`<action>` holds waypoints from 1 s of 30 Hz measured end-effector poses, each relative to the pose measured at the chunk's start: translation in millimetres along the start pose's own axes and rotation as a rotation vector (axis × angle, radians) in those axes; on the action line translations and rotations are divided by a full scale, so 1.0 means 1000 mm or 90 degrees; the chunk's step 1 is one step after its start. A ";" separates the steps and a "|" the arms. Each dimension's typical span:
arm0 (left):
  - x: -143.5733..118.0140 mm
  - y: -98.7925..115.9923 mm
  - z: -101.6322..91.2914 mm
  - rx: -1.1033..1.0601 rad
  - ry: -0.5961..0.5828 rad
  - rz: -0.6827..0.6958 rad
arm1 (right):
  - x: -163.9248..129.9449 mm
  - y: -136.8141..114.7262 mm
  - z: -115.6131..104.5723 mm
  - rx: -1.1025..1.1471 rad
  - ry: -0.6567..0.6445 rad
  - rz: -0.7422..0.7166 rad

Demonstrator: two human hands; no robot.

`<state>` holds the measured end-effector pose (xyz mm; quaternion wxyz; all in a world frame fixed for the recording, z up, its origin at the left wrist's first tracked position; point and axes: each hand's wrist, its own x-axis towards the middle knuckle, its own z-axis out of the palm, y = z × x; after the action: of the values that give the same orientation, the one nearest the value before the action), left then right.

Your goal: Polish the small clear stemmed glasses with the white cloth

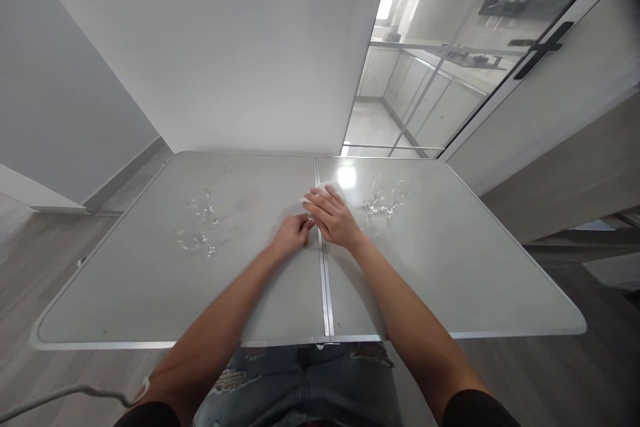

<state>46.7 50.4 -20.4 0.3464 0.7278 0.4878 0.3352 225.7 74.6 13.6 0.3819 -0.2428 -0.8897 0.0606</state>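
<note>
My right hand lies over a white cloth near the middle seam of the grey table, its fingers curled around the cloth. My left hand is beside it, touching it, with the fingers pinched on a small clear glass piece that is mostly hidden between the two hands. I cannot tell the shape of that glass piece. Clear glasses stand or lie to the left of my hands. More clear glasses are on the right half.
The table is a folding one with a metal seam down its middle and rounded metal edges. A white wall stands right behind it. A glass door to a kitchen is at the back right. A cable hangs at the lower left.
</note>
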 end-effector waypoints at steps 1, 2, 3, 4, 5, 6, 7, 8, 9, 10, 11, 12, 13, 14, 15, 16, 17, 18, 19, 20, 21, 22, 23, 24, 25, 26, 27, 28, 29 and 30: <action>0.000 0.000 -0.002 0.065 -0.010 0.023 | 0.000 0.002 -0.004 -0.016 -0.032 -0.028; -0.001 0.001 -0.004 0.125 -0.016 0.042 | -0.001 0.004 -0.007 -0.022 -0.051 -0.036; -0.001 0.001 -0.005 0.181 -0.022 0.058 | -0.001 0.005 -0.010 -0.017 -0.059 -0.023; -0.002 0.002 -0.006 0.229 -0.030 0.068 | -0.001 0.006 -0.011 -0.002 -0.059 0.009; -0.002 0.002 -0.006 0.267 -0.041 0.072 | -0.001 0.006 -0.012 0.027 -0.055 0.054; -0.003 0.003 -0.006 0.296 -0.050 0.074 | -0.001 0.007 -0.013 0.069 -0.046 0.104; -0.003 0.003 -0.007 0.316 -0.058 0.077 | 0.000 0.007 -0.014 0.124 -0.031 0.156; -0.004 0.004 -0.008 0.326 -0.062 0.082 | 0.000 0.008 -0.015 0.190 -0.011 0.212; -0.005 0.005 -0.009 0.325 -0.065 0.089 | 0.000 0.009 -0.016 0.265 0.014 0.269; -0.005 0.006 -0.010 0.313 -0.067 0.098 | 0.001 0.010 -0.017 0.348 0.042 0.326; -0.006 0.007 -0.011 0.292 -0.067 0.107 | 0.001 0.011 -0.017 0.434 0.073 0.381; -0.006 0.008 -0.012 0.265 -0.066 0.115 | 0.001 0.012 -0.016 0.520 0.103 0.434; -0.006 0.008 -0.012 0.231 -0.066 0.119 | 0.001 0.012 -0.015 0.602 0.134 0.478; -0.006 0.008 -0.012 0.191 -0.065 0.116 | 0.002 0.012 -0.012 0.679 0.169 0.511; -0.006 0.007 -0.011 0.144 -0.066 0.107 | 0.002 0.011 -0.009 0.750 0.212 0.534; -0.005 0.005 -0.009 0.090 -0.066 0.091 | 0.004 0.009 -0.004 0.814 0.258 0.546; -0.004 0.003 -0.006 0.028 -0.066 0.072 | 0.006 0.007 0.002 0.870 0.303 0.550; -0.003 0.001 -0.003 -0.038 -0.066 0.052 | 0.008 0.005 0.008 0.919 0.342 0.553; -0.002 -0.002 0.001 -0.102 -0.059 0.032 | 0.010 0.002 0.015 0.955 0.371 0.559; 0.000 -0.004 0.005 -0.154 -0.049 0.016 | 0.012 -0.001 0.022 0.975 0.390 0.570; 0.002 -0.007 0.009 -0.186 -0.027 0.006 | 0.014 -0.004 0.029 0.974 0.405 0.585; 0.003 -0.008 0.012 -0.201 0.009 0.000 | 0.015 -0.007 0.035 0.953 0.419 0.598; 0.005 -0.010 0.015 -0.209 0.048 -0.004 | 0.016 -0.011 0.040 0.912 0.434 0.605; 0.007 -0.011 0.017 -0.217 0.087 -0.008 | 0.015 -0.014 0.045 0.856 0.440 0.602; 0.008 -0.011 0.019 -0.234 0.123 -0.013 | 0.015 -0.018 0.048 0.791 0.430 0.585; 0.009 -0.011 0.020 -0.262 0.154 -0.018 | 0.013 -0.021 0.050 0.721 0.400 0.557; 0.010 -0.011 0.021 -0.301 0.177 -0.023 | 0.012 -0.023 0.052 0.651 0.352 0.521; 0.010 -0.010 0.021 -0.344 0.196 -0.027 | 0.011 -0.025 0.052 0.587 0.294 0.482; 0.010 -0.009 0.022 -0.390 0.213 -0.032 | 0.011 -0.027 0.051 0.528 0.236 0.442; 0.010 -0.009 0.021 -0.438 0.223 -0.038 | 0.010 -0.027 0.050 0.476 0.185 0.403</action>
<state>63.0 58.8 -37.4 0.4913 0.4866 0.4196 0.5880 173.5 59.6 -6.9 0.5256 -0.3529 -0.6278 0.4529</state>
